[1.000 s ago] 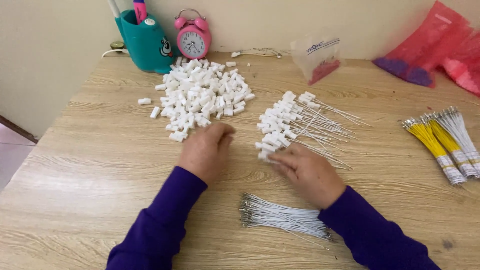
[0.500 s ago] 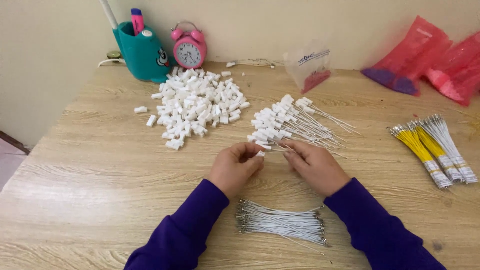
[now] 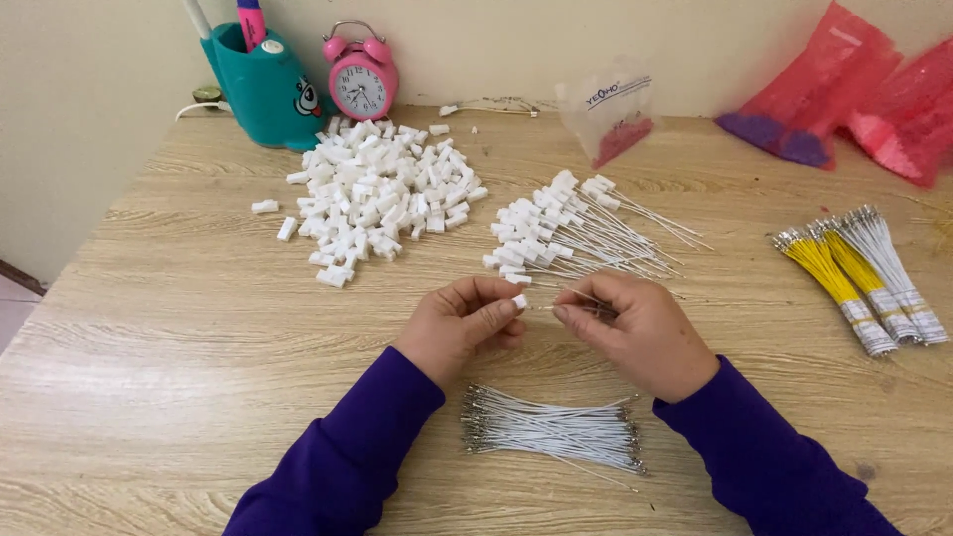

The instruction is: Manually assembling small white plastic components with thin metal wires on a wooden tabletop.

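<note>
Both hands meet over the worktop [image 3: 149,328], joining small parts.

I see the left hand [image 3: 462,328] pinching a small white connector [image 3: 519,301], and the right hand [image 3: 635,333] grasping a thin white wire [image 3: 566,307] beside it, between the finished pile [image 3: 556,233] and the wire bundle [image 3: 551,432].

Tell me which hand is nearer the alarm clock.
Left. The left hand sits below the alarm clock, slightly right of it; the right hand is farther right.

Matt wood-grain laminate table [image 3: 179,328], white matt plastic connector [image 3: 519,301], thin white plastic-coated wires [image 3: 556,432] w/ shiny metal tips, glossy teal plastic pen holder [image 3: 263,94], crinkly red plastic bags [image 3: 854,94], soft purple cloth sleeves [image 3: 347,457].
</note>
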